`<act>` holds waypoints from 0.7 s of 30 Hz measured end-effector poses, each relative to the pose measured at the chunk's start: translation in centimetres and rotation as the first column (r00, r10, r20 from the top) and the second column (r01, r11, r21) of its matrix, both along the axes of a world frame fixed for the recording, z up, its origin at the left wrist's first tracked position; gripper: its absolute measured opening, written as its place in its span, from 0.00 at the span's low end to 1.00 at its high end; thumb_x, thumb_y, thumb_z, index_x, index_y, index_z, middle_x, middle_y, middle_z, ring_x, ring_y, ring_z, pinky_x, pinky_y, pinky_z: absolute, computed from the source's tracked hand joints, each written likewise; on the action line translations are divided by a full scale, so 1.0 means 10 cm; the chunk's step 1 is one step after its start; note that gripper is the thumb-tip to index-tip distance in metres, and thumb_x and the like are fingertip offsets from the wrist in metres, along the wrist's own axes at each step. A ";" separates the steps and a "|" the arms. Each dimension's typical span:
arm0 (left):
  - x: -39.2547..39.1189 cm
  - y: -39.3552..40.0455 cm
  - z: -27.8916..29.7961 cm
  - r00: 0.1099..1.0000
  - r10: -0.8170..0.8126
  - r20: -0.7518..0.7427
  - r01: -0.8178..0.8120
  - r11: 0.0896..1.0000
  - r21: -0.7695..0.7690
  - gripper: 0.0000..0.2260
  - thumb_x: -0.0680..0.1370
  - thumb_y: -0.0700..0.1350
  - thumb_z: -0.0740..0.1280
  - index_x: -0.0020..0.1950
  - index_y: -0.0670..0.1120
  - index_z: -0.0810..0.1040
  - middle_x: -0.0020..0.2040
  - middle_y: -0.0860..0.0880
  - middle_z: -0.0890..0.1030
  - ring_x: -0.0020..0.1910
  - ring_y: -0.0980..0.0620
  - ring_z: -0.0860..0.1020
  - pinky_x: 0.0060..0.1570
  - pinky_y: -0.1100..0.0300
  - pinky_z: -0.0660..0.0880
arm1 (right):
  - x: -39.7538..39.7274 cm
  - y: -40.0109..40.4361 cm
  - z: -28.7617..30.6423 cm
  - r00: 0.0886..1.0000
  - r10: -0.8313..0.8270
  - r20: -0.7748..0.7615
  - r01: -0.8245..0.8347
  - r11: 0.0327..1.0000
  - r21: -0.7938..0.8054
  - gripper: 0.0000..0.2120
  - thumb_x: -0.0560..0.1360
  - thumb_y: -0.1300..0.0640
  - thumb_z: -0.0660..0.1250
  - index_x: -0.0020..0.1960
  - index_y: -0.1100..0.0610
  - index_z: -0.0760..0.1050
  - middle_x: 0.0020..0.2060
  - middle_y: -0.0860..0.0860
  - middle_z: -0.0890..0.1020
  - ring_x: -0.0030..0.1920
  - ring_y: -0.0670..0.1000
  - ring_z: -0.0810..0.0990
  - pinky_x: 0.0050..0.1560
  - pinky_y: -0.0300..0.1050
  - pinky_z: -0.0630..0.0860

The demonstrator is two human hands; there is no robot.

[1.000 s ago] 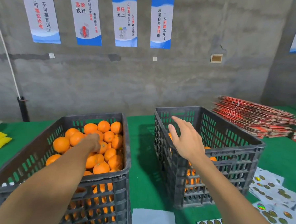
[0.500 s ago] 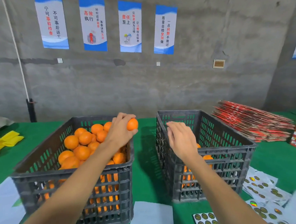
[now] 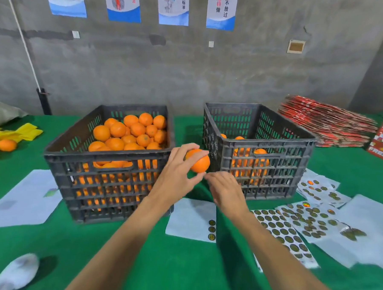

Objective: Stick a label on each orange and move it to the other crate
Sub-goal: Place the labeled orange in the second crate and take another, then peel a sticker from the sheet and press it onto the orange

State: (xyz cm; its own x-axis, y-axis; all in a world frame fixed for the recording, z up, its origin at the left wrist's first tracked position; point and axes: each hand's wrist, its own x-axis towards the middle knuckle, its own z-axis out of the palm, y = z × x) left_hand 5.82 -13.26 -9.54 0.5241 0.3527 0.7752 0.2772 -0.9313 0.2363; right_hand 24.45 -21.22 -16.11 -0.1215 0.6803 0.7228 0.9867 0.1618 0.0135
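Orange (image 3: 200,163) held in left hand (image 3: 179,175), fingers curled over its top and thumb under it, in the gap between the two crates and above the green worktop (image 3: 174,263). Right hand (image 3: 225,187) sits just below and right of the fruit, fingers (image 3: 210,177) bent toward its underside, nearly touching; cannot tell if a label is pinched there, too small and blurred. Orange is round, no long axis to speak of; bare side faces down-right toward the right hand, so that hand is the one placed to stick the label.

Left crate (image 3: 60,151) piled with oranges near to the rim. Right crate (image 3: 268,144) holds only a few at the bottom, so task looks early. It stands just right of the held orange, a short move once labelled.

Label sheets (image 3: 277,226) with round stickers lie on the worktop near the right forearm, more sheets (image 3: 317,189) by the right crate. Blank white backing paper (image 3: 25,202) at left. Loose orange (image 3: 7,145) on yellow cloth (image 3: 28,132) far left, stack of red flat cartons (image 3: 327,122) far right. Grey concrete wall (image 3: 204,73) behind with blue-white posters (image 3: 222,8). White shoe (image 3: 15,273) bottom left.
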 end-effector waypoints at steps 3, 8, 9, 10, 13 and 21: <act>0.04 -0.26 -0.52 0.998 -0.063 0.028 0.069 0.924 -0.377 0.26 0.75 0.48 0.77 0.72 0.54 0.74 0.68 0.55 0.70 0.66 0.54 0.71 0.67 0.59 0.69 | 0.01 -0.16 -0.19 0.991 -0.066 -0.120 0.038 0.974 -0.223 0.09 0.78 0.66 0.68 0.57 0.63 0.81 0.52 0.56 0.83 0.50 0.60 0.80 0.48 0.54 0.77; 0.11 -0.38 -1.27 0.999 0.046 -0.021 -0.045 0.603 -0.796 0.29 0.75 0.52 0.77 0.74 0.50 0.71 0.65 0.53 0.69 0.61 0.52 0.76 0.63 0.57 0.75 | 0.01 -0.36 -0.58 0.935 -0.231 -0.269 0.000 0.758 -0.652 0.13 0.85 0.57 0.59 0.64 0.59 0.77 0.62 0.55 0.78 0.62 0.59 0.77 0.57 0.52 0.74; 0.11 -0.38 -1.37 0.998 0.060 -0.033 -0.061 0.571 -0.818 0.28 0.75 0.53 0.77 0.72 0.50 0.71 0.65 0.52 0.69 0.60 0.52 0.76 0.61 0.58 0.75 | 0.00 -0.41 -0.66 0.924 -0.248 -0.292 -0.010 0.745 -0.667 0.14 0.85 0.53 0.60 0.65 0.58 0.77 0.66 0.54 0.77 0.65 0.58 0.76 0.62 0.52 0.73; 0.12 -0.39 -1.45 0.996 0.078 -0.032 -0.070 0.542 -0.838 0.26 0.76 0.54 0.77 0.70 0.51 0.72 0.65 0.51 0.70 0.58 0.52 0.76 0.59 0.60 0.74 | 0.00 -0.44 -0.73 0.915 -0.265 -0.305 -0.014 0.733 -0.680 0.18 0.84 0.49 0.61 0.67 0.58 0.76 0.70 0.52 0.74 0.69 0.56 0.73 0.67 0.52 0.71; 0.13 -0.38 -1.62 0.992 0.123 0.027 -0.034 0.471 -0.881 0.20 0.78 0.55 0.74 0.66 0.54 0.71 0.63 0.50 0.72 0.55 0.55 0.77 0.56 0.61 0.74 | 0.00 -0.48 -0.89 0.902 -0.293 -0.318 -0.011 0.719 -0.695 0.31 0.80 0.37 0.64 0.73 0.58 0.72 0.77 0.49 0.68 0.75 0.53 0.65 0.75 0.52 0.64; 0.08 -0.40 -1.78 0.977 0.163 0.139 0.047 0.468 -0.882 0.19 0.81 0.57 0.69 0.68 0.53 0.71 0.61 0.51 0.77 0.56 0.57 0.79 0.56 0.63 0.76 | 0.02 -0.42 -1.02 0.890 -0.266 -0.371 0.029 0.844 -0.536 0.21 0.81 0.42 0.66 0.66 0.54 0.81 0.69 0.45 0.78 0.68 0.49 0.72 0.69 0.48 0.69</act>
